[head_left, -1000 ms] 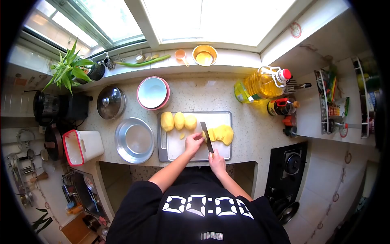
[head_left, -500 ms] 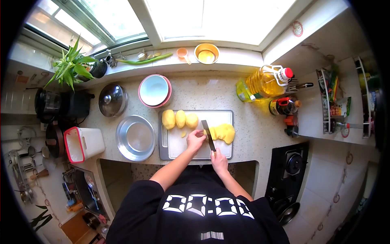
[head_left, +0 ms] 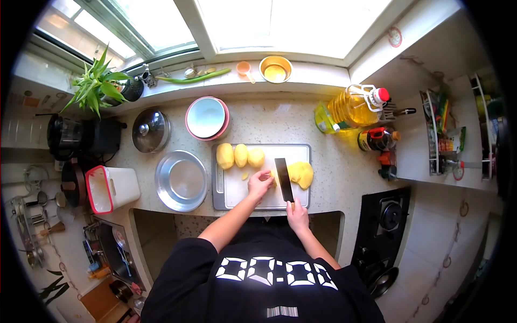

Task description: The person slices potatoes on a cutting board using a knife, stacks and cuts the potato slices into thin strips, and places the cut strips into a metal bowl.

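My right hand (head_left: 297,216) is closed on the handle of a knife (head_left: 283,180), whose dark blade lies tilted over the cutting board (head_left: 231,199). Just left of the blade, the fingers of my left hand (head_left: 260,184) are bent around a small piece of peeled potato (head_left: 273,177), mostly covered by the fingertips. Right of the blade sits a pile of potato slices (head_left: 301,174). Three whole peeled potatoes (head_left: 240,155) stand in a row at the board's upper left, with a small piece (head_left: 244,176) below them.
Left of the board are a metal basin (head_left: 181,181), stacked bowls (head_left: 206,118) and a lidded pan (head_left: 151,131). An oil bottle (head_left: 350,107) and a sauce bottle (head_left: 377,140) stand at the back right. A stove (head_left: 383,220) is at the right.
The knife has moved right, and its blade now shows its broad side beside the slices. My right hand has shifted right with it. My left hand stays near the small potato piece.
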Demonstrator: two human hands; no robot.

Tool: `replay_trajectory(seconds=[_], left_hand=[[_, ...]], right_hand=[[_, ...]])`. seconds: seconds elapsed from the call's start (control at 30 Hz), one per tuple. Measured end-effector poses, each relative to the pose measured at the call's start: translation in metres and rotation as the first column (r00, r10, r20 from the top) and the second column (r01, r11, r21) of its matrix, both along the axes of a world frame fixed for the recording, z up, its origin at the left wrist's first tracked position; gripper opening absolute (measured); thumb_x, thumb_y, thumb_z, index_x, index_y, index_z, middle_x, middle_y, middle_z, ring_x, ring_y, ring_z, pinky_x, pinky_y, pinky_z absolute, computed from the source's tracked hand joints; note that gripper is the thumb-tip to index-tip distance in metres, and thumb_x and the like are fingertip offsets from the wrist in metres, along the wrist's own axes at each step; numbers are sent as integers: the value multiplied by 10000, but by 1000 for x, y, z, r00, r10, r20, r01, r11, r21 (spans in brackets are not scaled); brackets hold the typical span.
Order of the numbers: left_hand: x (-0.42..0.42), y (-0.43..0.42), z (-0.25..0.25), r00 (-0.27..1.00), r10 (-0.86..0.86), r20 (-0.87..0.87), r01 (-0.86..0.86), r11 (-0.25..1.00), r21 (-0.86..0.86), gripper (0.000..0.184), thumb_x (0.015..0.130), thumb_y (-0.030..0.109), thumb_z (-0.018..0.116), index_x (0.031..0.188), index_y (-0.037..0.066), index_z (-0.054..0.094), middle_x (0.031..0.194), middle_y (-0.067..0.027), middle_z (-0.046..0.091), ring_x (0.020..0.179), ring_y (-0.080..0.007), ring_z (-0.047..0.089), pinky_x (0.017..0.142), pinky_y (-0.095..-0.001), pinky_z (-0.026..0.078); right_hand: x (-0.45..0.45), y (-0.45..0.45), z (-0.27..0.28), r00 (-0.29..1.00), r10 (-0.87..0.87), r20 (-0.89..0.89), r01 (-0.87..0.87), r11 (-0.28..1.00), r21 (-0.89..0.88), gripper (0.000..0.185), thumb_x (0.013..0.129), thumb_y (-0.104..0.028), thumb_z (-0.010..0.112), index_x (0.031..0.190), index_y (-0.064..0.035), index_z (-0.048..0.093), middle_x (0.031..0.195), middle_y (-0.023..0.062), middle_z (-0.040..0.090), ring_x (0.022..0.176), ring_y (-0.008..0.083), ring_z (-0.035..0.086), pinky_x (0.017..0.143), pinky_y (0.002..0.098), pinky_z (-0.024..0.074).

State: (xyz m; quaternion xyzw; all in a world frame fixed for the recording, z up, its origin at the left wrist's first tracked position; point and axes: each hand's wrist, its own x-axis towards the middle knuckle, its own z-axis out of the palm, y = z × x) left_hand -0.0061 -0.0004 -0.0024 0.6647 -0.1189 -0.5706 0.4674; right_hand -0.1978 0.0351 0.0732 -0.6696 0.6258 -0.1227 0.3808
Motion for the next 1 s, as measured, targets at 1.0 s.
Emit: replay_trajectory(seconds=[1.0], left_hand=[[-1, 3, -3, 996, 5, -88, -4, 1000, 6, 339, 921, 85, 740, 1251, 64, 661, 1020, -72, 726, 827, -145, 688, 677, -273, 582]], right_hand=[[-7, 13, 18, 998, 49, -27, -49, 999, 7, 253, 985, -303, 611, 971, -69, 516, 698, 245, 649, 703, 484, 655, 599, 581, 503]])
